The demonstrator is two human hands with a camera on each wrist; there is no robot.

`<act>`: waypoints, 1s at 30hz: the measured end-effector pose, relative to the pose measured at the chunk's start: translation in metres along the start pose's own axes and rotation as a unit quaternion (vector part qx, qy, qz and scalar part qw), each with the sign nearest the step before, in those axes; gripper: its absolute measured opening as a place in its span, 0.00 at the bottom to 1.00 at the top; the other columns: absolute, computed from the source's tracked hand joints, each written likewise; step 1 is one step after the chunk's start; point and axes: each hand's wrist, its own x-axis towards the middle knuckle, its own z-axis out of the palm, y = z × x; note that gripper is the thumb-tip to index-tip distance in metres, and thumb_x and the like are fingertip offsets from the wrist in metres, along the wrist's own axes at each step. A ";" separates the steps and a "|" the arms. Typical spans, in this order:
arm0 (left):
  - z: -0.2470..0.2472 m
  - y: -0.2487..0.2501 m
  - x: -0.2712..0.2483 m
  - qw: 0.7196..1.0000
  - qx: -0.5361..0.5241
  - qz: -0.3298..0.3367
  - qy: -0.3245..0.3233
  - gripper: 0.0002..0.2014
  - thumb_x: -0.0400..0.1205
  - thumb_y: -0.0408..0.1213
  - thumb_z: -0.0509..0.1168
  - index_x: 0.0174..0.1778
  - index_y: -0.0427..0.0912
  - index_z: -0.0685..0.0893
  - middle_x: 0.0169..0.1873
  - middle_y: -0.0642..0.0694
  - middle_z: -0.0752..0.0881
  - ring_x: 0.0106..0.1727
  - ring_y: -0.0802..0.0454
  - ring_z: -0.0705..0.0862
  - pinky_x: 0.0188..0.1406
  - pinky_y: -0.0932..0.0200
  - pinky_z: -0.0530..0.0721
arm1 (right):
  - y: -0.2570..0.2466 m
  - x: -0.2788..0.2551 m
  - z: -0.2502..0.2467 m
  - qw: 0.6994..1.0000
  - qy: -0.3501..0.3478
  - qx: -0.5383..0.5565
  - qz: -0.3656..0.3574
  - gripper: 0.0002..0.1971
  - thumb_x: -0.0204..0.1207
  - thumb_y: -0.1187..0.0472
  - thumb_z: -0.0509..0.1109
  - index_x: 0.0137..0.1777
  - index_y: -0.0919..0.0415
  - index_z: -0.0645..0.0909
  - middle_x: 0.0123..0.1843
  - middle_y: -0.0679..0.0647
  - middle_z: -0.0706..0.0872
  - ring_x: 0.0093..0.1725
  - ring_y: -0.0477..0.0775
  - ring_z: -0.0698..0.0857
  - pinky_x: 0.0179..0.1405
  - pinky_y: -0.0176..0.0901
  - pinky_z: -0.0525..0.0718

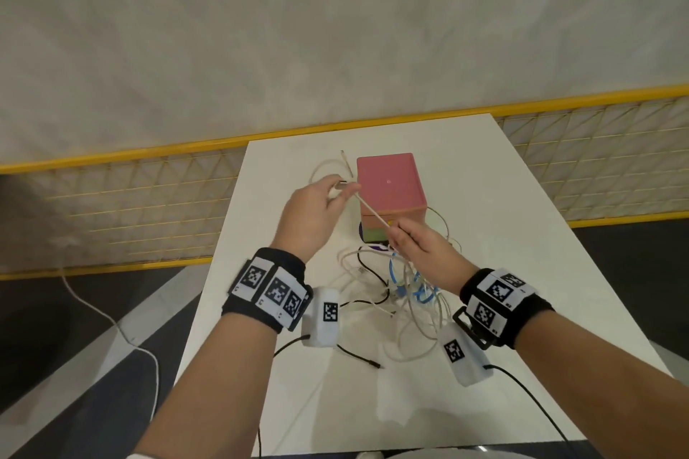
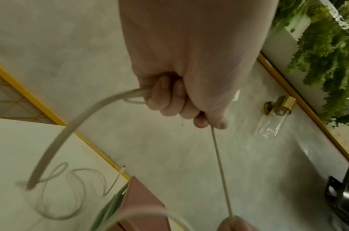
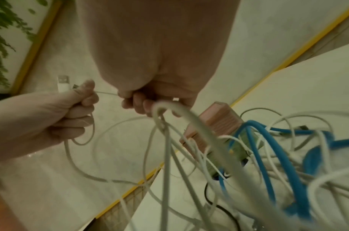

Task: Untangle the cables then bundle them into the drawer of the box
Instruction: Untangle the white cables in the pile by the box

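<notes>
A white table (image 1: 484, 197) stands against a yellow-railed mesh fence (image 1: 130, 197) under a pale wall. The left hand (image 1: 313, 212) and right hand (image 1: 421, 250) each pinch one white cable (image 1: 373, 210), taut between them before the pink box (image 1: 389, 183); the tangle (image 1: 410, 294) lies beneath the right hand.

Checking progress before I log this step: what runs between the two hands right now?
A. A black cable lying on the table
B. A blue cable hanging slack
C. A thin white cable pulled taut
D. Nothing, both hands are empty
C: a thin white cable runs straight from the left hand to the right hand, in front of the pink box.
</notes>
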 end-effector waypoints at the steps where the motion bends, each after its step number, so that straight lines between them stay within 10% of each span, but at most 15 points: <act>1: 0.000 -0.003 0.002 1.000 0.005 -0.011 0.028 0.18 0.85 0.54 0.60 0.56 0.43 0.84 0.20 0.55 0.73 0.23 0.52 0.74 0.29 0.55 0.73 | 0.002 -0.001 -0.001 1.000 -0.002 -0.003 0.002 0.14 0.87 0.59 0.54 0.39 0.56 0.72 0.31 0.45 0.71 0.31 0.41 0.68 0.35 0.33 0.69; 4: 0.007 -0.006 -0.001 0.997 -0.002 -0.036 0.071 0.13 0.86 0.51 0.59 0.56 0.48 0.81 0.22 0.52 0.75 0.29 0.39 0.81 0.29 0.51 0.82 | -0.003 0.004 -0.003 1.000 -0.010 -0.013 0.004 0.14 0.87 0.59 0.54 0.41 0.60 0.74 0.31 0.45 0.71 0.30 0.42 0.69 0.34 0.34 0.70; 7: 0.018 0.002 -0.007 1.000 -0.007 0.005 -0.015 0.12 0.87 0.48 0.58 0.66 0.59 0.78 0.21 0.53 0.77 0.20 0.58 0.77 0.24 0.58 0.78 | -0.007 0.008 -0.003 1.000 0.000 -0.026 -0.004 0.13 0.86 0.59 0.55 0.42 0.64 0.74 0.31 0.44 0.71 0.31 0.42 0.69 0.34 0.35 0.70; 10: 0.030 0.011 -0.013 0.993 0.001 0.025 -0.113 0.17 0.86 0.55 0.56 0.55 0.47 0.83 0.18 0.54 0.73 0.17 0.61 0.71 0.22 0.64 0.68 | -0.010 0.009 -0.003 0.999 0.034 -0.020 -0.029 0.11 0.86 0.59 0.57 0.43 0.62 0.76 0.30 0.42 0.72 0.30 0.42 0.70 0.34 0.35 0.70; 18: -0.014 0.021 0.019 0.994 -0.059 0.013 0.089 0.14 0.86 0.51 0.60 0.47 0.43 0.79 0.21 0.53 0.72 0.21 0.59 0.72 0.27 0.61 0.68 | 0.024 -0.009 -0.006 0.981 -0.040 -0.184 0.042 0.15 0.86 0.47 0.49 0.37 0.44 0.68 0.29 0.43 0.76 0.29 0.45 0.76 0.35 0.44 0.75; 23: 0.010 0.010 0.001 0.997 0.049 0.041 -0.034 0.21 0.88 0.44 0.59 0.78 0.61 0.68 0.42 0.59 0.81 0.32 0.55 0.82 0.37 0.59 0.79 | 0.021 -0.007 -0.005 0.979 -0.034 -0.194 0.046 0.16 0.86 0.47 0.49 0.42 0.50 0.72 0.33 0.43 0.78 0.35 0.48 0.80 0.38 0.46 0.77; 27: 0.043 0.011 -0.017 0.985 0.031 0.035 -0.169 0.18 0.87 0.53 0.56 0.68 0.49 0.79 0.36 0.47 0.87 0.34 0.49 0.83 0.39 0.55 0.80 | 0.010 -0.004 -0.007 0.977 -0.017 -0.210 0.024 0.14 0.86 0.50 0.51 0.44 0.51 0.75 0.35 0.43 0.81 0.38 0.49 0.81 0.40 0.45 0.76; 30: 0.043 0.009 -0.017 0.989 0.003 0.026 -0.146 0.19 0.86 0.54 0.57 0.61 0.43 0.82 0.31 0.39 0.86 0.26 0.52 0.78 0.35 0.54 0.79 | 0.009 -0.003 -0.011 0.982 -0.027 -0.183 0.029 0.12 0.86 0.50 0.51 0.46 0.47 0.75 0.38 0.43 0.82 0.38 0.47 0.81 0.42 0.48 0.79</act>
